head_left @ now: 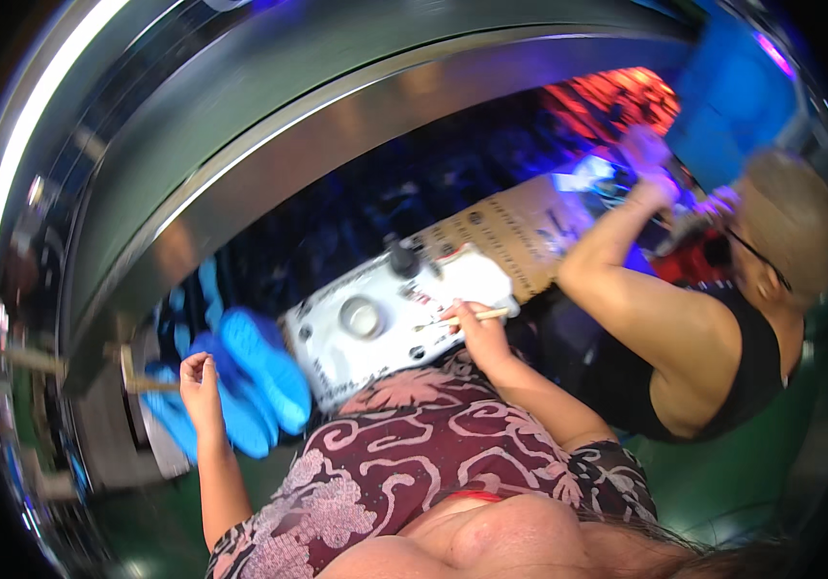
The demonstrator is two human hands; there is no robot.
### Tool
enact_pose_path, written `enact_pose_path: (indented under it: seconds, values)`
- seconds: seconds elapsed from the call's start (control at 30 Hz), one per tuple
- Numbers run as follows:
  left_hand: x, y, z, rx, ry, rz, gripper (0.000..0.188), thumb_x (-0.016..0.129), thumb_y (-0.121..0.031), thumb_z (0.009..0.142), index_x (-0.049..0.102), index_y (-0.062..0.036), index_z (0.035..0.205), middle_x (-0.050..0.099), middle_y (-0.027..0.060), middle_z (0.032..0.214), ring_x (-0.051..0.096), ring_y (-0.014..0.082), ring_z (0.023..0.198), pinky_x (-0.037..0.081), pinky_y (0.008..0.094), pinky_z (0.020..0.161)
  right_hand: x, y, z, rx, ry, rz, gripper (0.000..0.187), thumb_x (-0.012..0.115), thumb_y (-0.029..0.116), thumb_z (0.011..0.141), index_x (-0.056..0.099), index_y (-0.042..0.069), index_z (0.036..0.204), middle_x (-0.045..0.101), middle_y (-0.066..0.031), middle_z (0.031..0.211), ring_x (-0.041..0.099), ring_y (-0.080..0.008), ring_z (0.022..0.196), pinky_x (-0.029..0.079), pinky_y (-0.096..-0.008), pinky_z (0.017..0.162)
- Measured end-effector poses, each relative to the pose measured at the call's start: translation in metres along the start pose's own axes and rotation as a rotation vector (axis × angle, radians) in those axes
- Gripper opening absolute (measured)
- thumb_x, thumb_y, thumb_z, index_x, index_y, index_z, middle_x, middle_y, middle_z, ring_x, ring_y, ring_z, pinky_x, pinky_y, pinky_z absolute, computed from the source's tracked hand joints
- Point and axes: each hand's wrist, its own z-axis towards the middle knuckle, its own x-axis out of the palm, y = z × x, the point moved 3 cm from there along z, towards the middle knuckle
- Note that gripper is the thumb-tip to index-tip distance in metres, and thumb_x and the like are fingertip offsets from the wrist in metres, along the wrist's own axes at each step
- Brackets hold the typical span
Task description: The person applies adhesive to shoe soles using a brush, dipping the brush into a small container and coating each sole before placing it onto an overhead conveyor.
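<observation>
My right hand (481, 331) is closed round a thin brush (467, 319) with a pale wooden handle, held over a white work surface (322, 359) with printed marks. A round cup (363, 317) with pale contents stands on that surface, left of the brush. Behind it is a dark bottle (401, 259), and a crumpled white cloth (476, 275) lies at the right end. Off to the left, my left hand (199, 374) is raised beside several blue shoe soles (264, 367). Its fingers are curled together; whether they pinch anything is too small to see.
A long metal conveyor-like structure (269, 121) arches across the far side. Brown cardboard (505, 232) extends rightward from the white surface. At right, a co-worker (684, 338) in a black sleeveless top reaches over purple-lit items. Beyond are glowing orange-red pieces (621, 96) and a blue panel (737, 96).
</observation>
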Motion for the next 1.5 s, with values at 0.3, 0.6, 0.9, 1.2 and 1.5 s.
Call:
enact_pose_path:
  seconds: [0.3, 0.6, 0.9, 1.2, 1.5]
  values:
    - [-0.043, 0.076, -0.099, -0.302, 0.164, 0.685, 0.08, 0.067, -0.043, 0.074, 0.033, -0.0016, 0.133, 0.06, 0.0261, 0.1, 0.062, 0.0314, 0.089, 0.048, 0.0374, 0.078, 0.039, 0.029, 0.018, -0.002, 0.048, -0.071, 0.037, 0.047, 0.029, 0.093, 0.062, -0.002, 0.078, 0.059, -0.0062, 0.073, 0.049, -0.0102, 0.065, 0.038, -0.0234, 0.065]
    - [-0.062, 0.116, -0.101, -0.409, 0.142, -0.011, 0.057, 0.061, -0.028, 0.082, 0.041, 0.0088, 0.122, 0.059, 0.0147, 0.106, 0.059, 0.0222, 0.093, 0.047, 0.0318, 0.08, 0.047, 0.015, 0.008, 0.087, 0.016, 0.011, 0.036, 0.046, 0.027, 0.094, 0.061, -0.003, 0.082, 0.057, -0.0062, 0.074, 0.048, -0.0105, 0.065, 0.037, -0.0237, 0.066]
    - [-0.014, 0.017, -0.113, -0.253, -0.021, -0.737, 0.044, 0.057, -0.008, 0.08, 0.042, 0.0008, 0.121, 0.057, 0.016, 0.108, 0.061, 0.0234, 0.091, 0.051, 0.0345, 0.078, 0.056, 0.029, 0.013, 0.057, 0.046, 0.048, 0.034, 0.049, 0.025, 0.093, 0.061, -0.004, 0.082, 0.059, -0.0075, 0.076, 0.049, -0.0108, 0.068, 0.04, -0.0235, 0.067]
    - [0.11, -0.045, -0.093, -0.043, 0.29, -0.568, 0.034, 0.055, -0.005, 0.083, 0.04, 0.0046, 0.112, 0.06, 0.0165, 0.091, 0.063, 0.0197, 0.069, 0.054, 0.0286, 0.06, 0.084, 0.092, -0.012, -0.202, 0.238, -0.173, 0.03, 0.049, 0.019, 0.091, 0.065, -0.001, 0.075, 0.058, -0.0055, 0.065, 0.051, -0.0113, 0.062, 0.04, -0.0248, 0.062]
    - [0.14, -0.075, -0.09, -0.002, 0.349, -0.459, 0.032, 0.059, -0.001, 0.077, 0.048, 0.0043, 0.106, 0.062, 0.0115, 0.086, 0.062, 0.0161, 0.076, 0.05, 0.0279, 0.067, 0.095, 0.101, -0.005, -0.833, 0.37, -0.566, 0.021, 0.058, 0.014, 0.083, 0.063, 0.005, 0.065, 0.055, -0.0063, 0.057, 0.05, -0.022, 0.055, 0.038, -0.033, 0.063]
